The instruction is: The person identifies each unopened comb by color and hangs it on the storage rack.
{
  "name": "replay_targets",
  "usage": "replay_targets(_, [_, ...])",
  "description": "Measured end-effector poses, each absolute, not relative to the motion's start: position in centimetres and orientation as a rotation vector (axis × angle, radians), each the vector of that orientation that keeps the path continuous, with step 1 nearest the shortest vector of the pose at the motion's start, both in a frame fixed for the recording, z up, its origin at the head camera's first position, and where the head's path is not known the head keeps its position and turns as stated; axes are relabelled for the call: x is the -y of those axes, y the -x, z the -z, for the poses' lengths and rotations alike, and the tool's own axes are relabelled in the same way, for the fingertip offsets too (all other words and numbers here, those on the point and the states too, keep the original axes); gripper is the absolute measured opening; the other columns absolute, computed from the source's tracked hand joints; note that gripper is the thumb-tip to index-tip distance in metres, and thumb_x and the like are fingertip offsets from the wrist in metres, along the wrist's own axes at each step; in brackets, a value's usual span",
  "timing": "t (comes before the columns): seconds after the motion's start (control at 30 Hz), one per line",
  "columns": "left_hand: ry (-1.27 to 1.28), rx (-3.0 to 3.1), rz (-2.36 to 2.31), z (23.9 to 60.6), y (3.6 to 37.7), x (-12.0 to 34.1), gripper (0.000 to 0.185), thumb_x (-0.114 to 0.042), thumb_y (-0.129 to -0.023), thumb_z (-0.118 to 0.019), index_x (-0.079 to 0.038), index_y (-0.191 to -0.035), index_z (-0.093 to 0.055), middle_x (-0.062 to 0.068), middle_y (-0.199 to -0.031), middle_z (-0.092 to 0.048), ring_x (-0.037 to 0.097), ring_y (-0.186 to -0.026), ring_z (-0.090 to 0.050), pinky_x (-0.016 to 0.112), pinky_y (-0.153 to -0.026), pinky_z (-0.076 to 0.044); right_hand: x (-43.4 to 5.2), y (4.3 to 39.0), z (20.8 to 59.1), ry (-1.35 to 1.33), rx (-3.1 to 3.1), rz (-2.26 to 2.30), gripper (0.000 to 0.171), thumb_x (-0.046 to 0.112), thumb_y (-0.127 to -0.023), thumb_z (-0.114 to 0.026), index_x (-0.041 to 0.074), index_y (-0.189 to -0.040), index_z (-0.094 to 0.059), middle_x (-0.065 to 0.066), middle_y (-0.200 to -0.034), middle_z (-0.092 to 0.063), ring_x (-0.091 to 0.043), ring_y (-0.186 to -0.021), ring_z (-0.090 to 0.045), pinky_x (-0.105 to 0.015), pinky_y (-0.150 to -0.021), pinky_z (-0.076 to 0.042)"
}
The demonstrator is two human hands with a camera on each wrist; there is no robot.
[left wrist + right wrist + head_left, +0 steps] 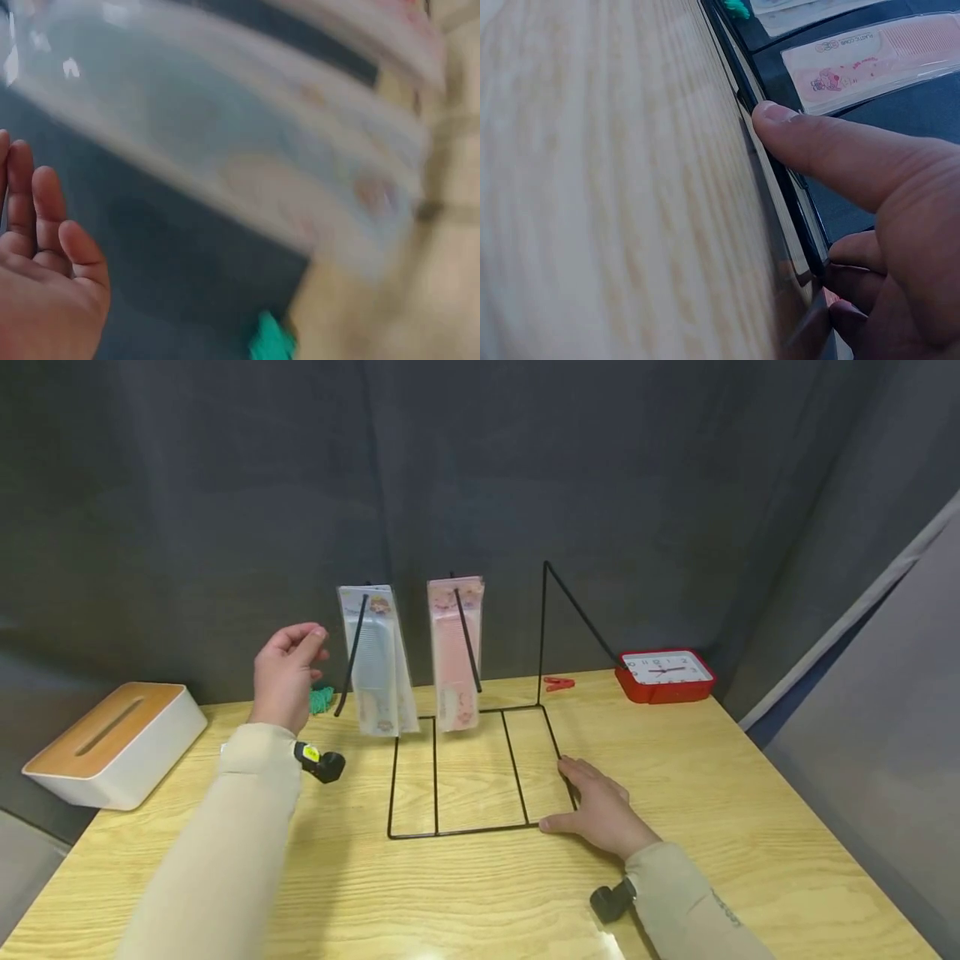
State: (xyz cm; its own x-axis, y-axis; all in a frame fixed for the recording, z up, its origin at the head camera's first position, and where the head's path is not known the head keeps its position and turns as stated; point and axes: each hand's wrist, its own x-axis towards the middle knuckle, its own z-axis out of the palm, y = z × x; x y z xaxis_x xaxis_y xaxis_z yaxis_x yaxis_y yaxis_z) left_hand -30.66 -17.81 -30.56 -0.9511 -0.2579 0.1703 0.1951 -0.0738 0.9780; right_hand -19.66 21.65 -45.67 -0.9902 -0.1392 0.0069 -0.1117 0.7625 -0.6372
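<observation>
A black wire rack (465,777) stands on the wooden table (750,827). From its hooks hang a pale blue packaged comb (375,664) and a pink packaged comb (455,652); the third hook (577,610) on the right is bare. My left hand (288,672) hovers in the air just left of the blue comb (247,150), fingers relaxed, holding nothing. My right hand (596,810) lies on the rack's base wire (780,180) at its front right corner, fingers extended along it. The pink comb (870,60) shows in the right wrist view.
A white tissue box with a wooden lid (112,743) sits at the table's left edge. A red square clock (663,675) lies at the back right, a small red clip (558,683) beside it. A green item (321,699) lies behind my left hand.
</observation>
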Motion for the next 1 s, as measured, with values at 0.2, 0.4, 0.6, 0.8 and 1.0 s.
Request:
replay_targets(0.2, [-0.267,2.005,1.995,35.7,29.7,22.3,0.013,-0.027,-0.099,-0.065,-0.016,-0.107,-0.066,-0.006,-0.102,-0.064,0.011,-0.087,-0.056,0.023,-0.074,-0.043,-21.8,19.7,45.3,0.212,-2.911,1.036,0.106,0.045,-0.073,-0.088,-0.002,-0.153,-0.037,-0.02,-0.159,-0.033,-0.042,-0.148,-0.022,-0.065,-0.11,-0.013])
replay_targets(0.4, [-0.455,2.155,1.84,40.3,28.9,25.0,0.016,-0.029,-0.101,-0.061,-0.017,-0.11,-0.065,-0.012,-0.101,-0.06,0.01,-0.087,-0.056,0.026,-0.081,-0.044,-21.8,19.8,45.1,0.205,-2.917,1.011,0.107,0.047,-0.073,-0.088,-0.001,-0.153,-0.037,-0.021,-0.159,-0.033,-0.043,-0.147,-0.023,-0.066,-0.109,-0.015])
replay_targets(0.6, [-0.529,2.265,1.707,43.3,28.5,25.8,0.022,-0.031,-0.101,-0.06,-0.014,-0.114,-0.064,-0.004,-0.101,-0.061,0.011,-0.085,-0.058,0.024,-0.073,-0.046,-21.9,20.0,45.5,0.194,-2.909,1.011,0.107,0.048,-0.073,-0.087,0.0,-0.154,-0.036,-0.021,-0.16,-0.032,-0.043,-0.148,-0.022,-0.066,-0.109,-0.014])
replay_targets(0.8, [-0.483,2.499,1.575,44.4,28.2,26.0,0.041,-0.031,-0.101,-0.059,-0.005,-0.133,-0.056,0.014,-0.129,-0.056,0.024,-0.106,-0.056,0.031,-0.079,-0.05,-21.8,19.9,45.7,0.196,-2.904,1.019,0.107,0.048,-0.073,-0.087,-0.001,-0.153,-0.036,-0.021,-0.159,-0.032,-0.043,-0.147,-0.022,-0.066,-0.109,-0.014])
replay_targets(1.0, [-0.268,2.886,1.31,44.0,27.6,26.2,0.072,-0.036,-0.097,-0.065,0.0,-0.152,-0.034,0.031,-0.152,-0.035,0.048,-0.134,-0.039,0.058,-0.102,-0.041,-21.6,19.9,45.8,0.192,-2.905,1.016,0.107,0.048,-0.073,-0.087,-0.001,-0.153,-0.036,-0.022,-0.159,-0.032,-0.044,-0.147,-0.022,-0.066,-0.109,-0.015])
